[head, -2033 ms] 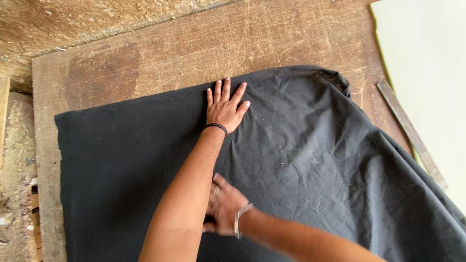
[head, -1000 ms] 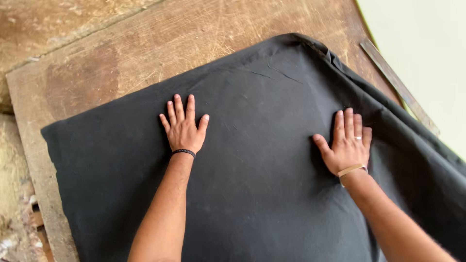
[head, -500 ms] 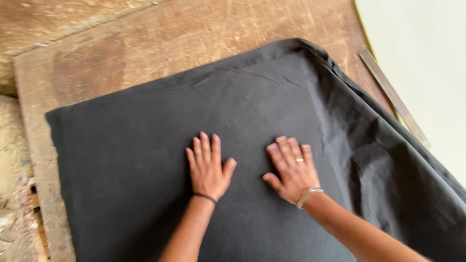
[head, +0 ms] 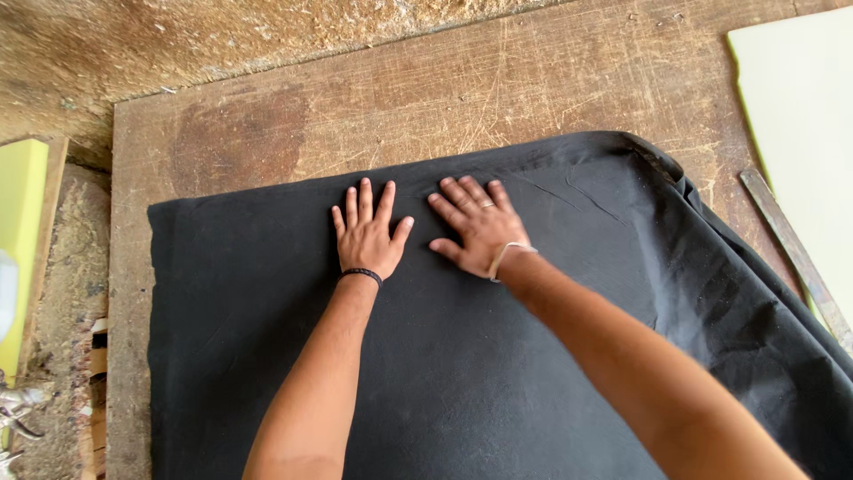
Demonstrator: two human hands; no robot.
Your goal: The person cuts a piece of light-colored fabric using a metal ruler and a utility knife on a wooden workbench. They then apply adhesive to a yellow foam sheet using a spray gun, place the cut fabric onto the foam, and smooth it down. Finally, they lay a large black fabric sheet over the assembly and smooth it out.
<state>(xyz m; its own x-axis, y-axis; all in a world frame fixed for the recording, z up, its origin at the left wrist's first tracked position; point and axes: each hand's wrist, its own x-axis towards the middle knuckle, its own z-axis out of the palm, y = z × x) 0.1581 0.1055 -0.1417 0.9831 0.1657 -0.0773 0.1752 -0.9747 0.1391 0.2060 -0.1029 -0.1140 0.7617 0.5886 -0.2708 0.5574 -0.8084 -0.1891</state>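
A large piece of black cloth (head: 498, 373) lies spread over a worn wooden table (head: 373, 107). My left hand (head: 369, 233) rests flat on the cloth near its far edge, fingers apart, with a dark band at the wrist. My right hand (head: 480, 229) lies flat just to its right, fingers spread, wearing a ring and a light bracelet. Both palms press on the cloth and hold nothing. The cloth's right side (head: 737, 302) is wrinkled and hangs toward the table's right edge.
A long wooden ruler (head: 795, 258) lies along the table's right edge beside a pale green surface (head: 800, 116). A yellow-green object (head: 19, 240) sits at the far left. Rough stone ground (head: 178, 36) runs behind the table.
Both hands have slid forward across the cloth to its far edge and now lie close together. Earlier they were spread wide apart, then came together mid-cloth.
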